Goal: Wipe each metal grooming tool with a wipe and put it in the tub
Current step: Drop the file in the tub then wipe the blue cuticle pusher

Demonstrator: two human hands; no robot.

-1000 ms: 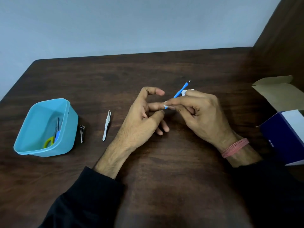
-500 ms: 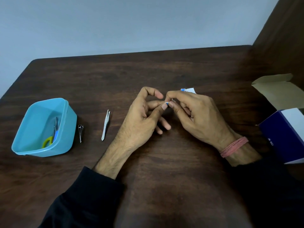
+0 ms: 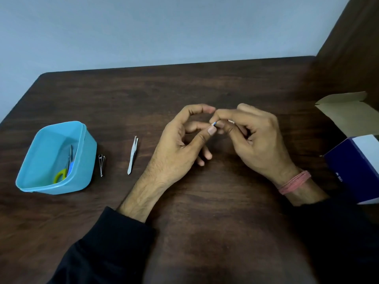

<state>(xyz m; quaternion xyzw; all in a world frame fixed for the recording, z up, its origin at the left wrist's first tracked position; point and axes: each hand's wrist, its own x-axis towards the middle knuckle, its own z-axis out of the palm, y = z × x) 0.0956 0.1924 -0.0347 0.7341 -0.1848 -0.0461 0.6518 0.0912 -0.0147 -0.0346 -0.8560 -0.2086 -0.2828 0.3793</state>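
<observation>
A: What was seen at the middle of the table [image 3: 205, 232]?

B: Two hands were held together just above the wood. A thin blue-handled tool [image 3: 214, 123] was pinched at its near end by the thumb and forefinger of the left hand [image 3: 180, 146], the other fingers being loosely curled below. Only a short blue tip was shown; the rest was hidden.

A: And the other hand?

B: The right hand [image 3: 252, 140] was closed around the tool, with a scrap of white wipe [image 3: 231, 121] glimpsed between its fingers. How much of the tool was wrapped could not be told. A pink thread band [image 3: 295, 182] was worn at that wrist, and dark sleeves were seen on both arms.

A: Where was the tub?

B: The turquoise tub [image 3: 86, 152] was stood at the left, well apart from the hands. Scissors with a yellow-green loop [image 3: 60, 175] and a blue-handled item were leaned inside it. A small metal clipper [image 3: 101, 162] was laid just beside its right wall, and steel tweezers [image 3: 132, 154] were laid between the clipper and the left hand. An opened navy and white box [image 3: 356, 162] was placed at the right edge.
</observation>
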